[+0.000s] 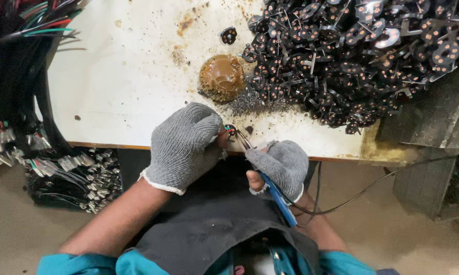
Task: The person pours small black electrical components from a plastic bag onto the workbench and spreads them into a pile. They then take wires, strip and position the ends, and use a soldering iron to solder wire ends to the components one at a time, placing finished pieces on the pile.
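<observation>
- Two grey knitted gloves cover your hands, and both hands sit at the near edge of the counter (137, 76), about midway along it.
- Your left hand (182, 147) has its fingers clenched on a small round black part (230, 129), which is pinched at the fingertips just above the counter's near edge; bits of coloured wire show at the part.
- Your right hand (283, 164) has its fingers wrapped around a soldering iron (270, 186) with a blue handle, held like a pen.
- The iron's thin metal tip points up and to the left and meets the small part held by your left hand.
- A dark cord (362, 192) runs from the back of the iron's handle off to the right, below the counter's edge.
- A brown lump of paste (221, 76) sits on the counter just beyond your hands, ringed by dark grit and brownish stains.
- A big heap of black round parts (351, 56) with copper-coloured spots fills the far right corner of the counter and reaches close to the brown lump.
- One single black round part (229, 35) lies apart from the heap, near the far edge.
- Bundles of wires (61, 173) with metal ends hang and lie beside the counter's left edge, lower than its top.
- A dark cloth (209, 224) lies across your lap under both hands.
</observation>
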A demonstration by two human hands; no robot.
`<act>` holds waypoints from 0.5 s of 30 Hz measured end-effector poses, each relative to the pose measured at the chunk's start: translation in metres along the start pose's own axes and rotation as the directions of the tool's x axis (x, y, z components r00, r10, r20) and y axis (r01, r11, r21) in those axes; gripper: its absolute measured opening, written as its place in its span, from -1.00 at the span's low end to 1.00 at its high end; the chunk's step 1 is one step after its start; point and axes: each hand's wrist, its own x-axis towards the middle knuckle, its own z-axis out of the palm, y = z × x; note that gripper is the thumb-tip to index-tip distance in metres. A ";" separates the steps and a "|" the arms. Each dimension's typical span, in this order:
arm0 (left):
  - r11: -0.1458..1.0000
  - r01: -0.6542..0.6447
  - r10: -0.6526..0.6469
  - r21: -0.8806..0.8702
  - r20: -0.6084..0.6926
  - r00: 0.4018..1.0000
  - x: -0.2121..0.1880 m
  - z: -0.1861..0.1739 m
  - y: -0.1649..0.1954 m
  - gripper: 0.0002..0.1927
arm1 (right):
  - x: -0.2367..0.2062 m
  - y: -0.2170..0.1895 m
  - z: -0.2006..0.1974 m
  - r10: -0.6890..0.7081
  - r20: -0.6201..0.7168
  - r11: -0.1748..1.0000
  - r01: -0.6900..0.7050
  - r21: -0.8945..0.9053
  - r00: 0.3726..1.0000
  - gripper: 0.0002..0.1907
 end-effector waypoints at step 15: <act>1.000 -0.013 0.013 -0.020 -0.014 1.000 0.001 -0.001 -0.007 -0.78 | -0.012 0.017 0.013 -0.097 0.139 0.984 0.116 -0.135 0.986 -0.64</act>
